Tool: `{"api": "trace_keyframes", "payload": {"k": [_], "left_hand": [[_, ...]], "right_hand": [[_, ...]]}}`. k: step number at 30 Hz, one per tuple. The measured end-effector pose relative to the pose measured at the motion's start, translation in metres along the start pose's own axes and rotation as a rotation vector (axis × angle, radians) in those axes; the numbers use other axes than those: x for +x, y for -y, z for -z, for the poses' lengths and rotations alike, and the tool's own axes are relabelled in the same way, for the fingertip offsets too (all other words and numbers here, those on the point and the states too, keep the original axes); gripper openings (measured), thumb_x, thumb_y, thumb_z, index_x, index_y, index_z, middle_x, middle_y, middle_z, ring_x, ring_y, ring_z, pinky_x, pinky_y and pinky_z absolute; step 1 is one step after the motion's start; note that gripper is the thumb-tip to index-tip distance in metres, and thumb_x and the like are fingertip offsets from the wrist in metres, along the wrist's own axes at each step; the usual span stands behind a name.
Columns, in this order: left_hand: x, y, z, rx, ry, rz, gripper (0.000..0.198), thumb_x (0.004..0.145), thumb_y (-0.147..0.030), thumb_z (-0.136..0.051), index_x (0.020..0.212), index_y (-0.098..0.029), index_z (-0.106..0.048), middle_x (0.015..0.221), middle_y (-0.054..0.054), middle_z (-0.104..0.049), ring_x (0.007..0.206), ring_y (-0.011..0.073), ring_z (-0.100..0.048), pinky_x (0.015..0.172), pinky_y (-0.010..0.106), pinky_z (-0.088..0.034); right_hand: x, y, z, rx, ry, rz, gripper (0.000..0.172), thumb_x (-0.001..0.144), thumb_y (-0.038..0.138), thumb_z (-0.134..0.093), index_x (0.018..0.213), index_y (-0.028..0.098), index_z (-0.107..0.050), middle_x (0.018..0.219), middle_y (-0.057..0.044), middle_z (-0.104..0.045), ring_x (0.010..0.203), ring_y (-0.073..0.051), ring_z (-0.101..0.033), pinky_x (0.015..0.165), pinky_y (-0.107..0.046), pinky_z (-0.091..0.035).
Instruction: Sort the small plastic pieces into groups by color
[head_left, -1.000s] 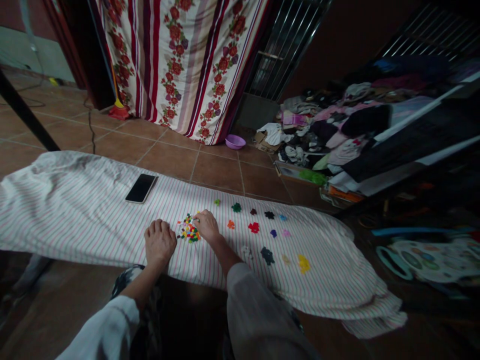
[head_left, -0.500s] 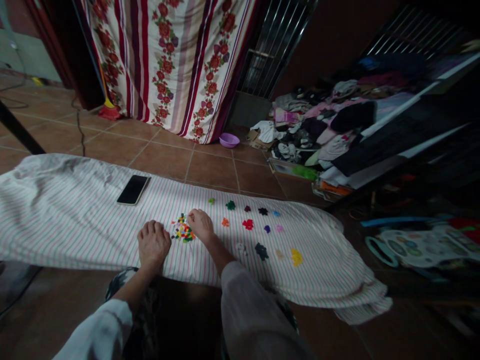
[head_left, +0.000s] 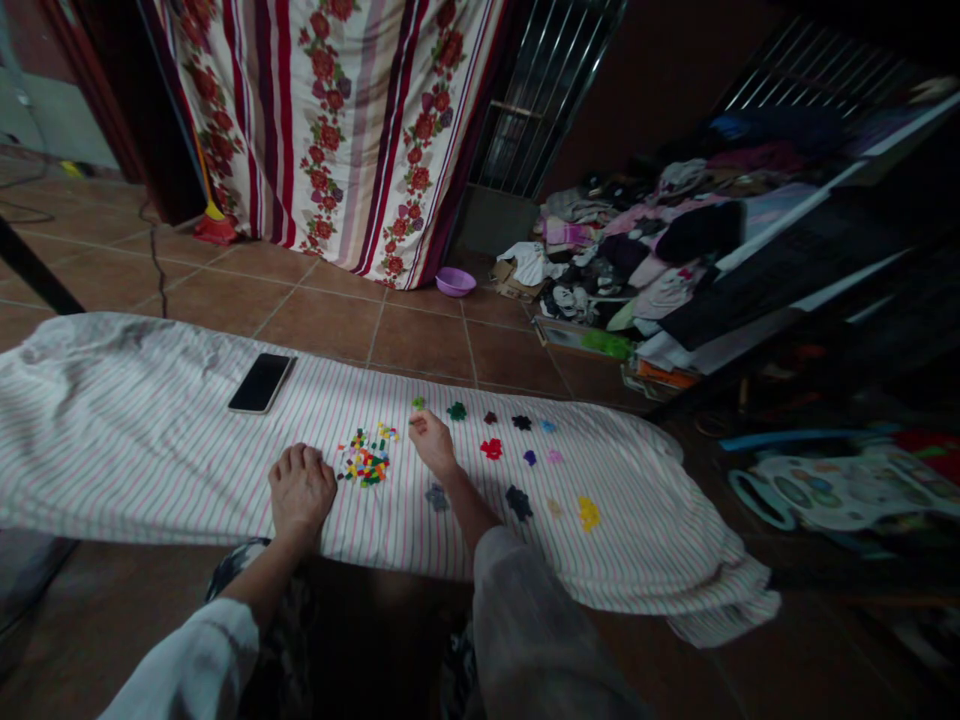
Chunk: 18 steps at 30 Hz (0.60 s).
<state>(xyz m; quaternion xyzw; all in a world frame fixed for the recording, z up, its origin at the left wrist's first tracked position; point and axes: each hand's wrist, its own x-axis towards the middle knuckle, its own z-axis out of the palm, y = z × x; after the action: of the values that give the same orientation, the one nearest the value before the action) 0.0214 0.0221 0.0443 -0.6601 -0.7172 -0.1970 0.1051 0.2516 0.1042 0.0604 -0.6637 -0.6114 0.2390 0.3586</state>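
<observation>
A mixed heap of small coloured pieces (head_left: 364,462) lies on a striped cloth (head_left: 150,440) over a low table. To its right sit several small one-colour piles: green (head_left: 456,411), red (head_left: 492,449), dark blue (head_left: 516,501), yellow (head_left: 588,513). My left hand (head_left: 301,487) rests curled on the cloth just left of the heap. My right hand (head_left: 433,440) is to the right of the heap, fingers pinched near a small green pile (head_left: 418,403); what they hold is too small to make out.
A black phone (head_left: 260,382) lies on the cloth at the back left. Beyond are tiled floor, a flowered curtain (head_left: 352,120), a purple bowl (head_left: 455,282) and a heap of clothes (head_left: 645,250). A toy board (head_left: 840,490) lies at right.
My right hand has left the mixed heap and moved right and away, toward the small green pile. My left hand has stayed put. The camera shifted slightly.
</observation>
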Motion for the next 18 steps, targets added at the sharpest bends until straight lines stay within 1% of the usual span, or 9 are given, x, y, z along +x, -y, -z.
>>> {"api": "trace_keyframes", "payload": {"k": [3, 7, 11, 14, 18], "left_hand": [[0.0, 0.0, 0.001, 0.017, 0.0, -0.006, 0.022, 0.094, -0.025, -0.04, 0.1, -0.014, -0.057, 0.108, 0.013, -0.062, 0.108, 0.0296, -0.054, 0.089, 0.041, -0.037], [0.0, -0.001, 0.003, 0.022, 0.021, -0.003, 0.022, 0.094, -0.026, -0.04, 0.1, -0.014, -0.057, 0.107, 0.013, -0.062, 0.106, 0.0298, -0.054, 0.088, 0.041, -0.038], [0.001, -0.001, 0.004, 0.015, 0.029, 0.0, 0.022, 0.094, -0.026, -0.04, 0.1, -0.014, -0.058, 0.108, 0.014, -0.062, 0.107, 0.0301, -0.054, 0.089, 0.042, -0.037], [0.001, -0.001, 0.003, 0.005, 0.035, 0.0, 0.023, 0.094, -0.026, -0.039, 0.1, -0.014, -0.058, 0.107, 0.014, -0.062, 0.108, 0.0303, -0.053, 0.089, 0.042, -0.037], [0.001, 0.0, 0.001, -0.028, 0.032, -0.003, 0.024, 0.094, -0.025, -0.039, 0.102, -0.014, -0.059, 0.109, 0.015, -0.062, 0.11, 0.0304, -0.053, 0.09, 0.043, -0.036]], "right_hand": [[0.008, -0.016, 0.016, -0.002, -0.06, -0.051, 0.016, 0.075, 0.016, -0.057, 0.085, 0.024, -0.066, 0.08, 0.001, -0.071, 0.077, -0.015, -0.067, 0.077, -0.028, -0.054], [0.018, -0.037, 0.036, 0.021, -0.153, -0.08, 0.016, 0.074, 0.018, -0.056, 0.085, 0.024, -0.067, 0.08, 0.0, -0.072, 0.079, -0.017, -0.068, 0.078, -0.029, -0.055], [0.03, -0.058, 0.054, 0.02, -0.194, -0.091, 0.02, 0.074, 0.022, -0.055, 0.087, 0.024, -0.07, 0.082, -0.002, -0.074, 0.082, -0.018, -0.069, 0.081, -0.03, -0.056], [0.043, -0.071, 0.064, 0.008, -0.25, -0.156, 0.021, 0.07, 0.021, -0.054, 0.084, 0.022, -0.07, 0.079, -0.003, -0.074, 0.08, -0.018, -0.069, 0.084, -0.03, -0.055], [0.057, -0.085, 0.071, -0.033, -0.299, -0.244, 0.019, 0.069, 0.02, -0.055, 0.08, 0.022, -0.07, 0.078, -0.003, -0.074, 0.08, -0.019, -0.07, 0.083, -0.029, -0.054]]}}
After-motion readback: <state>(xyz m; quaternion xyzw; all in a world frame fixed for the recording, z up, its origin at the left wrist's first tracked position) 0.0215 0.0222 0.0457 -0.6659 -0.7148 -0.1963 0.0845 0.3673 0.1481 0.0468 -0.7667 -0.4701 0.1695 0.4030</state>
